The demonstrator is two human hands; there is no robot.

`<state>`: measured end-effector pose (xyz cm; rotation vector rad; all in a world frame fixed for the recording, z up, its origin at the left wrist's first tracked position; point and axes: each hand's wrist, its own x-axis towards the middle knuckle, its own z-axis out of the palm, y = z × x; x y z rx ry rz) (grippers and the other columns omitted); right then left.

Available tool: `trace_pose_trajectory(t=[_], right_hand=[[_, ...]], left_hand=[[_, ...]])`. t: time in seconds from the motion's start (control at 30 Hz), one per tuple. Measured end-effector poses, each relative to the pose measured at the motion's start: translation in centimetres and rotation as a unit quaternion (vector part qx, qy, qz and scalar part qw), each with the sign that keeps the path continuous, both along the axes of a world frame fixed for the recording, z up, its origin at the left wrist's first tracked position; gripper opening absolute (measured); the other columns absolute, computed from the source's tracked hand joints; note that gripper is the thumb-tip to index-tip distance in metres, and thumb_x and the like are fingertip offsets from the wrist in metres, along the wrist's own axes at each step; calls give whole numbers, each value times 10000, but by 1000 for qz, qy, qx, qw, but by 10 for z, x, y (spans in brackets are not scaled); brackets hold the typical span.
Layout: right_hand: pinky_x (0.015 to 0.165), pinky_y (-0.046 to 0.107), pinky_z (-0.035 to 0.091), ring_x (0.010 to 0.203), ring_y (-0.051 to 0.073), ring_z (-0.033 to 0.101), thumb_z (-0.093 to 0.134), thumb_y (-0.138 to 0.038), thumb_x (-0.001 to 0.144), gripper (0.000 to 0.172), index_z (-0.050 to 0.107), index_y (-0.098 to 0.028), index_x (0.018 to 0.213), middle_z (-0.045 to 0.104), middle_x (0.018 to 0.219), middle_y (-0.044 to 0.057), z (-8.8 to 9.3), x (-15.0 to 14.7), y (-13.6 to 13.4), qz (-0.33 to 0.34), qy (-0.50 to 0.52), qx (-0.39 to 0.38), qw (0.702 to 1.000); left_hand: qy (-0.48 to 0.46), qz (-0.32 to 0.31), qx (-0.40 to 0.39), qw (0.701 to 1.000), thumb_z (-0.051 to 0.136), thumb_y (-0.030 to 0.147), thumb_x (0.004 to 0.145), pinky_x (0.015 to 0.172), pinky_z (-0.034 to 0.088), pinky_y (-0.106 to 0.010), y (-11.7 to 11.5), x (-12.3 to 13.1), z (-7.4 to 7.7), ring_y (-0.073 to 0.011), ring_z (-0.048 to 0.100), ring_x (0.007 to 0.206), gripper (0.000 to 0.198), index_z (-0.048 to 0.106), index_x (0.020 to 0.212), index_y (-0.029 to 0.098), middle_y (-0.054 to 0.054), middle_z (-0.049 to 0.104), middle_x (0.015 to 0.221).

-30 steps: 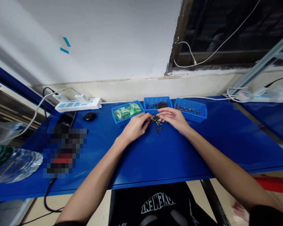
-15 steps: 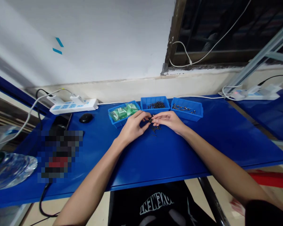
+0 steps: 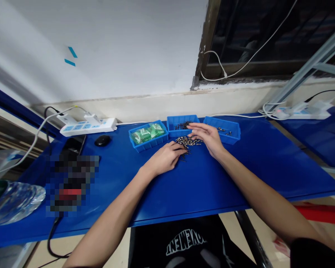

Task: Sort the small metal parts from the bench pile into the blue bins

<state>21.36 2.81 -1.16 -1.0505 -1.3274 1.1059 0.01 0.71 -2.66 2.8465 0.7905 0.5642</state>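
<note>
A small heap of dark screws [image 3: 187, 141] lies on the blue table [image 3: 201, 178] just in front of three blue bins. My left hand [image 3: 167, 158] rests on the table at the near left of the heap, fingers curled and pinched at the screws. My right hand [image 3: 207, 135] hovers over the heap's right side with its fingers stretched out and apart, nothing in them. The left bin [image 3: 147, 134] holds green packets, the middle bin [image 3: 182, 125] dark screws, and the right bin [image 3: 225, 130] a few metal parts.
A white power strip [image 3: 86, 125] with plugs and a black mouse [image 3: 102, 140] sit at the back left. A clear water bottle [image 3: 13, 199] lies at the near left edge. Another power strip [image 3: 304, 109] and cables lie at the far right.
My hands were pinched together over the screws. Now my right hand has lifted and spread toward the bins, my left hand has dropped nearer to me, and more screws show on the table.
</note>
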Motion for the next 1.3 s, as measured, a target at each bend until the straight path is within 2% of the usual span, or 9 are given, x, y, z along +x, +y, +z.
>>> trace_pose_trajectory(t=[0.1, 0.17, 0.3, 0.5, 0.63, 0.93, 1.03, 1.17, 1.3], right_hand=[[615, 308, 554, 654, 183, 693, 775, -359, 696, 208, 775, -200, 830, 761, 757, 52, -1, 0, 0, 23, -102, 13, 994], [565, 278, 511, 579, 152, 642, 749, -299, 678, 148, 763, -186, 774, 723, 670, 30, -2, 0, -2, 56, -172, 25, 983], [556, 249, 481, 553, 116, 597, 694, -251, 679, 131, 755, -176, 768, 716, 668, 17, -2, 2, -5, 132, -251, 59, 957], [565, 238, 506, 584, 125, 627, 685, -223, 664, 179, 762, -172, 818, 741, 716, 24, 1, 6, -6, 190, -305, 74, 930], [634, 253, 560, 636, 146, 683, 695, -210, 661, 190, 763, -168, 833, 752, 715, 31, 1, 8, -5, 195, -298, 47, 933], [659, 280, 608, 691, 187, 753, 844, -293, 634, 243, 756, -165, 821, 776, 752, 58, 8, 12, -5, 189, -169, -27, 967], [693, 340, 639, 695, 215, 765, 874, -369, 650, 292, 750, -173, 827, 782, 762, 70, 5, 10, -1, 128, -112, -22, 985], [978, 445, 604, 996, 266, 768, 890, -461, 658, 407, 746, -220, 951, 800, 1021, 80, -2, 5, 5, -25, -8, 49, 998], [1089, 488, 536, 1130, 282, 727, 882, -480, 676, 454, 737, -255, 1042, 754, 1211, 66, -6, 4, 7, -41, 18, 84, 995]], left_hand=[[4, 16, 0, 1000, 460, 116, 969, 935, 549, -397, 0, -1, 2, -231, 653, 999, 307, 711, 1143, 150, -114, 725, 1097], [10, 32, -1, 999, 487, 133, 960, 895, 559, -383, 0, -4, 4, -230, 663, 959, 261, 724, 1068, 159, -104, 729, 1035], [15, 62, -14, 998, 530, 137, 926, 833, 569, -364, 3, -8, 7, -237, 670, 918, 201, 722, 983, 156, -100, 731, 955], [13, 97, -42, 994, 534, 125, 877, 840, 567, -370, 4, -11, 10, -252, 680, 943, 195, 711, 952, 157, -103, 738, 967], [19, 105, -46, 993, 505, 128, 869, 815, 564, -371, 4, -12, 11, -253, 678, 934, 226, 707, 968, 156, -108, 732, 964], [12, 97, -60, 993, 511, 124, 821, 812, 557, -371, 6, -14, 10, -255, 679, 942, 256, 698, 995, 147, -118, 717, 1004], [3, 94, -61, 994, 514, 129, 812, 793, 550, -354, 7, -15, 9, -245, 676, 918, 236, 689, 969, 155, -102, 710, 969], [-12, 90, -52, 994, 516, 117, 790, 764, 542, -331, 7, -16, 7, -220, 661, 846, 231, 678, 950, 156, -85, 681, 910], [3, 101, -41, 994, 490, 77, 797, 768, 550, -335, 8, -17, 6, -221, 654, 847, 278, 670, 998, 143, -96, 656, 929]])
